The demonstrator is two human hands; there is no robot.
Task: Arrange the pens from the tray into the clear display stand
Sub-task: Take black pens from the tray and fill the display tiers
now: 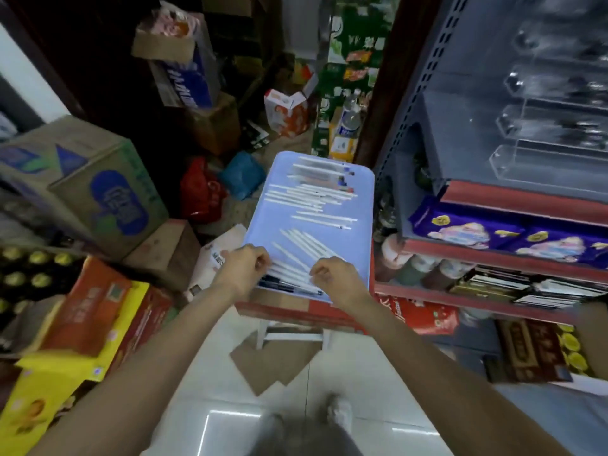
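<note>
A light blue tray (358, 245) lies in front of me on a red box, with several white pens (312, 199) spread across its far and middle parts. More white and dark pens (289, 274) lie at its near edge. My left hand (243, 268) and my right hand (335, 274) are both down on this near bunch, fingers curled around the pens' ends. The clear display stand (552, 126) with tiered slots sits on the shelf at the upper right, apart from both hands.
A grey and red shelf unit (493, 251) with purple packets and stacked goods fills the right side. Cardboard boxes (82, 192) crowd the left. Bags and cartons clutter the floor beyond the tray. A white stool (292, 334) is under the red box.
</note>
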